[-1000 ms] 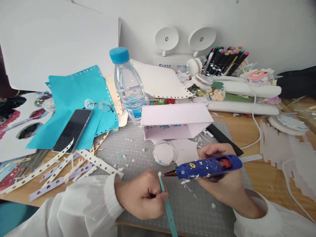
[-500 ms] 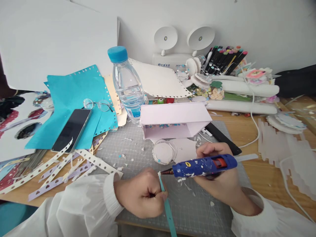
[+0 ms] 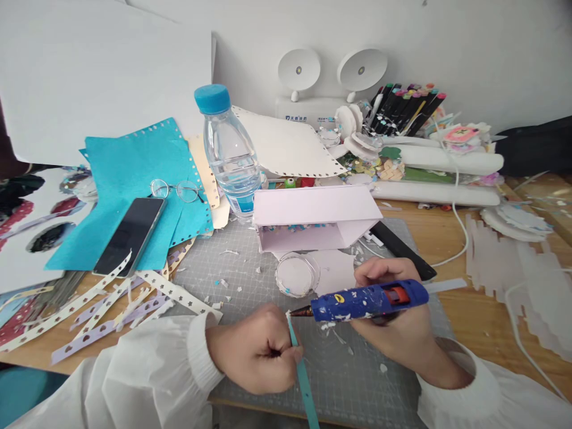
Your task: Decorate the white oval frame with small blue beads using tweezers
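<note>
My left hand [image 3: 261, 351] is closed, its thumb and finger pinching a narrow teal paper strip [image 3: 305, 387] that hangs down past the mat's front edge. In my right hand [image 3: 402, 333] is a blue hot glue gun [image 3: 353, 302] spotted with white bits, lying level and pointing left. Its dark nozzle meets the strip's upper end beside my left knuckles; a whitish blob shows there. Behind the nozzle lies a round white disc with a wire-like rim [image 3: 295, 274]. Farther back stands a pale lilac open box [image 3: 317, 205] with blue and white bits inside.
A grey cutting mat [image 3: 357, 375] with paper scraps lies under my hands. Left are punched paper strips [image 3: 174, 291], a phone [image 3: 129, 235], glasses [image 3: 186, 190] and blue paper [image 3: 134, 161]. A water bottle [image 3: 232, 149] stands behind; markers [image 3: 409, 110] and a white cable [image 3: 460, 232] are right.
</note>
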Tool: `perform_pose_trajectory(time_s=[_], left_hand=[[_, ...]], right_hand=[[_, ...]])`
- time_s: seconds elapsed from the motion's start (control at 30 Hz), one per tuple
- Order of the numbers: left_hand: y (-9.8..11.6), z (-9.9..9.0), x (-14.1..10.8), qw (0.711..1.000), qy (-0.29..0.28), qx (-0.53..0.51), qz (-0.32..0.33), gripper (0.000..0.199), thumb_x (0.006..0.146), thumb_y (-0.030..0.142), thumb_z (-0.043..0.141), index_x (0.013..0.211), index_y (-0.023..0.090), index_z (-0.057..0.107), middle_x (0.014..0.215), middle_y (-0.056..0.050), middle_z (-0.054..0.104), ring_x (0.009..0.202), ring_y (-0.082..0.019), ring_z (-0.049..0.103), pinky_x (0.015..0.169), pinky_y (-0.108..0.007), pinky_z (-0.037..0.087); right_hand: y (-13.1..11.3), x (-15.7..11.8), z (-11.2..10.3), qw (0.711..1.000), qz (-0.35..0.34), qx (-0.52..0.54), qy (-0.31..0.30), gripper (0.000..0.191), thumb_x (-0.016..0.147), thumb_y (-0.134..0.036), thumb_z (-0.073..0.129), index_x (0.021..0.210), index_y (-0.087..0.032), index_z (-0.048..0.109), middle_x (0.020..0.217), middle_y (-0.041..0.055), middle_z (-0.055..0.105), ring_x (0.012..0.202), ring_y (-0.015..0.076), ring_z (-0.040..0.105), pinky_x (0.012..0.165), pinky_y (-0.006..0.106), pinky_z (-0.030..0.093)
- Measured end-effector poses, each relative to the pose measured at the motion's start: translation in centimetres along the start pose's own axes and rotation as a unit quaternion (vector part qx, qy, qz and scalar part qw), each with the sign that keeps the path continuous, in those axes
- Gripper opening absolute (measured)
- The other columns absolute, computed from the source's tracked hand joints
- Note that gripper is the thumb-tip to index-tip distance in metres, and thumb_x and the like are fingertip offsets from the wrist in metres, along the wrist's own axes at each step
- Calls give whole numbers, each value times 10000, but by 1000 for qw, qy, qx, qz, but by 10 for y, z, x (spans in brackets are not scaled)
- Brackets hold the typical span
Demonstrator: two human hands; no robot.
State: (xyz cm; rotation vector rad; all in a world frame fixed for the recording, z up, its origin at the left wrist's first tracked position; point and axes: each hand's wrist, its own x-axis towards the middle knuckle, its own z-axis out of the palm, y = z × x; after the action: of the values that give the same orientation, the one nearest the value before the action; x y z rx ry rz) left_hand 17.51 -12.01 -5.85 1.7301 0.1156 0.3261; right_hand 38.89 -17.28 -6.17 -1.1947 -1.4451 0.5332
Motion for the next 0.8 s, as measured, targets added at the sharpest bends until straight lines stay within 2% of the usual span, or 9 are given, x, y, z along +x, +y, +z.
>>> perform_pose_trajectory(time_s=[0.47, 0.8], left_hand=[[-2, 0, -1, 1000, 2, 12, -4, 407, 794, 173, 445, 499, 226, 170, 453, 64, 214, 412, -86, 211, 425, -295, 175], [-2, 0, -1, 1000, -2, 10, -1, 352, 737, 118, 415, 504, 232, 178, 460, 67, 217, 412, -86, 213, 436, -289, 179]], right_hand=[[0, -1, -1, 1000, -5, -3, 1, 465, 618, -28, 643, 971, -236, 421, 773, 0, 495, 590, 160, 487, 503, 308, 369], [0, 0, 0, 1000, -4, -3, 3, 455, 627, -59, 660, 967, -241, 418, 763, -11, 496, 572, 152, 482, 486, 299, 358]])
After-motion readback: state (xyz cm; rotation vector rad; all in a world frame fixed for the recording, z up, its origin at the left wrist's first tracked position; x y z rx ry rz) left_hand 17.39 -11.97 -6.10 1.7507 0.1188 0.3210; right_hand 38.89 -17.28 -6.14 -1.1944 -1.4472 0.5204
